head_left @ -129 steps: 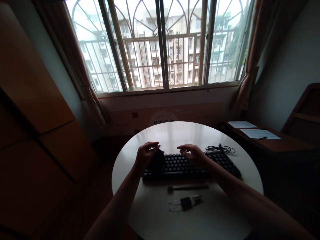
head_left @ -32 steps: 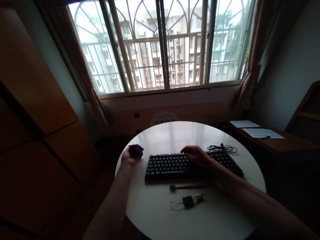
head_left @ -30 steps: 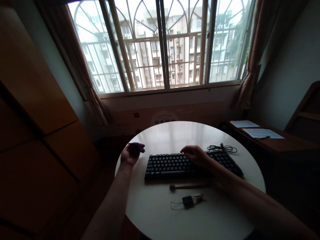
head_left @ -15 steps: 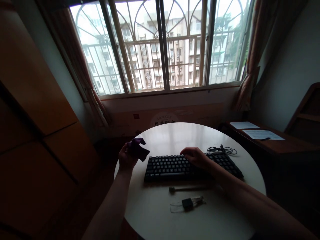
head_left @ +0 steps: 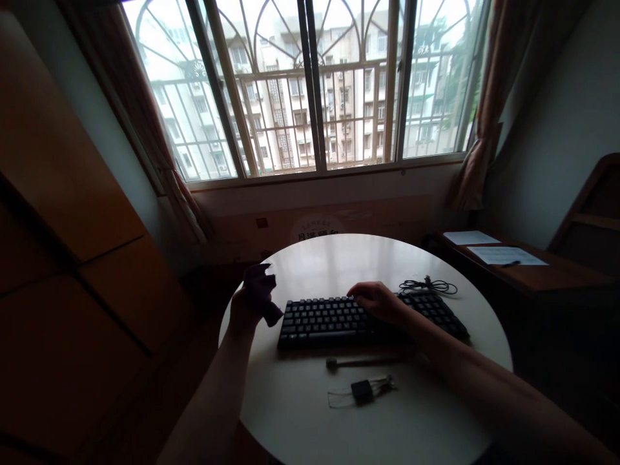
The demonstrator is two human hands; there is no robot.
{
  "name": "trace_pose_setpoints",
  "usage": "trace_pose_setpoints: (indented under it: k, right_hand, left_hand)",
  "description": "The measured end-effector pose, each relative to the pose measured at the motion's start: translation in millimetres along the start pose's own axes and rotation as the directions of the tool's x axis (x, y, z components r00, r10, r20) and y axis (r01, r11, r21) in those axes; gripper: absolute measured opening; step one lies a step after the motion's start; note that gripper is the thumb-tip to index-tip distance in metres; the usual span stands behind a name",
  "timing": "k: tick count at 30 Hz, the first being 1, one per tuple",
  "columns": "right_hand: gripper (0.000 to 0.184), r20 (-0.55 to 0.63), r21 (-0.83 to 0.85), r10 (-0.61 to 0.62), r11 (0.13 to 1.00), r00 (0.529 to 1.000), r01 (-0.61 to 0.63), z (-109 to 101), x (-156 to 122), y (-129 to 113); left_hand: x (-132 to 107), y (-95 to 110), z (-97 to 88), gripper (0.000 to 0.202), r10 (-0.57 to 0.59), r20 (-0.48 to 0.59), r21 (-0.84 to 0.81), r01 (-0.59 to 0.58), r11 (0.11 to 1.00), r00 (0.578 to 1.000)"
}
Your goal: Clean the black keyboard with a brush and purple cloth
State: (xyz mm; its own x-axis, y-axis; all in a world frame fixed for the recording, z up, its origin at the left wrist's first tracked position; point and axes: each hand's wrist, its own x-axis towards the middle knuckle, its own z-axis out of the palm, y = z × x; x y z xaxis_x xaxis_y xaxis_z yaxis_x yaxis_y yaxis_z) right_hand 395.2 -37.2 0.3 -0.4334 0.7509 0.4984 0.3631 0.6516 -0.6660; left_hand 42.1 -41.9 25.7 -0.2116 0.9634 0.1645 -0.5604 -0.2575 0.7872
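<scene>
A black keyboard (head_left: 329, 318) lies across the middle of a round white table (head_left: 349, 258). My left hand (head_left: 245, 303) is raised at the table's left edge, just left of the keyboard, closed on a dark purple cloth (head_left: 261, 290) that hangs bunched from its fingers. My right hand (head_left: 375, 302) rests on the keys right of the keyboard's middle, fingers curled down onto them, holding nothing.
A coiled black cable (head_left: 429, 285) lies behind the keyboard's right end. In front of it are a thin brush (head_left: 361, 361) and a small black tool with wire loops (head_left: 361, 391). A wooden side desk with papers (head_left: 504, 256) stands at right, cupboards at left.
My left hand moved off the keyboard to its left with the cloth, lifted it and turned it in the fingers. My right hand has stayed on the keys.
</scene>
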Motion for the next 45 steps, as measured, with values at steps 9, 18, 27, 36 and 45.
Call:
trace_pose_setpoints:
  k: [9, 18, 27, 36, 45]
  right_hand:
    - [0.024, -0.007, -0.007, -0.007, 1.000, 1.000, 0.007, -0.3, 0.0, -0.5]
    - [0.024, 0.002, -0.014, 0.000, 1.000, 1.000, 0.000, -0.5, -0.2, -0.6]
    - [0.025, 0.022, -0.020, 0.000, 1.000, 1.000, 0.001, -0.8, -0.6, -0.9]
    - [0.025, 0.008, -0.033, 0.015, 0.999, 1.000, -0.014, -0.1, 1.3, 3.1]
    - [0.024, -0.001, -0.007, -0.001, 1.000, 1.000, 0.001, -1.2, 1.5, 1.8]
  left_hand:
    - [-9.1, 7.6, 13.0, 0.016, -0.094, 0.139, -0.002, 0.095, 0.995, 0.986]
    - [-18.7, 0.4, 32.6, 0.025, -0.157, 0.239, 0.169, 0.119, 0.978, 0.958]
    - [-22.8, 3.4, 32.9, 0.031, -0.219, 0.372, 0.325, 0.095, 0.941, 0.902]
    - [-6.3, -11.5, 49.6, 0.027, -0.235, 0.419, 0.813, -0.247, 0.528, 0.877]
    - [32.5, -11.0, 53.0, 0.028, -0.247, 0.426, 0.887, -0.455, -0.072, 0.870]
